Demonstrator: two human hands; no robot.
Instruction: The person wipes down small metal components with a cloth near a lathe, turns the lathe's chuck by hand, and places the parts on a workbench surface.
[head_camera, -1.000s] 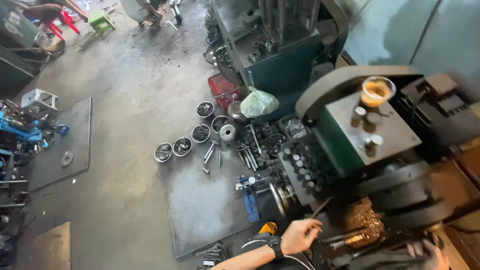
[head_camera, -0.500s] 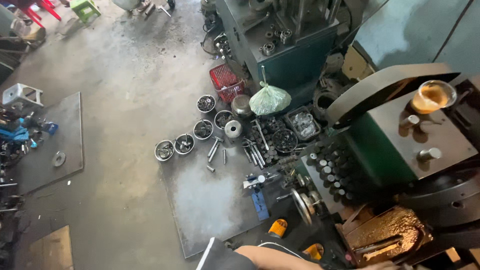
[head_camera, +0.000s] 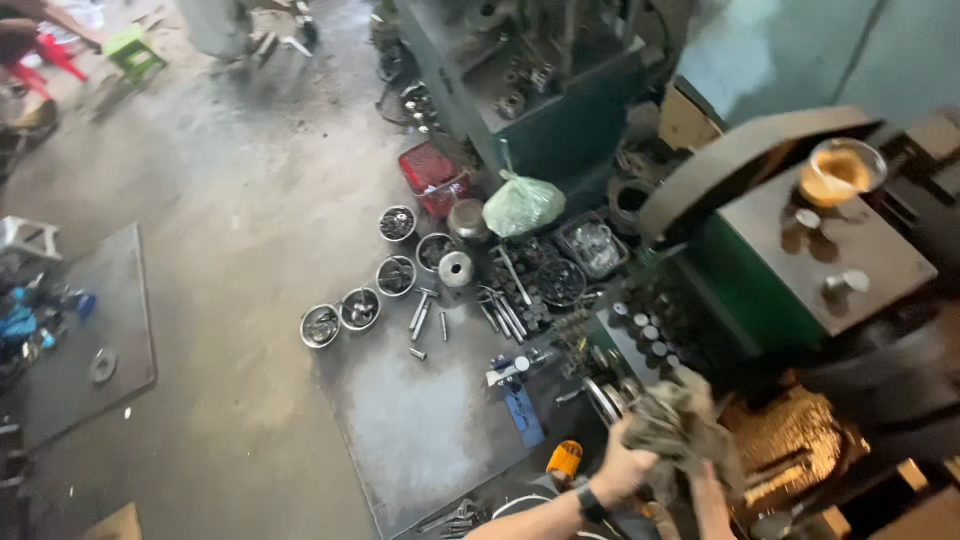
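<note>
Left hand (head_camera: 622, 466), a black watch on its wrist, has its fingers clenched on a grimy grey rag (head_camera: 675, 425); the right hand (head_camera: 706, 490) reaches up under the same rag, its grip hidden; both hover before the green machine (head_camera: 775, 300), above steel bowls (head_camera: 360, 305) and bolts on the floor.

A metalworking workshop: a green machine (head_camera: 790, 270) at three o'clock, steel bowls of parts (head_camera: 360, 305) on the stained concrete floor (head_camera: 230, 220), loose bolts (head_camera: 420, 315) and tools at centre.
</note>
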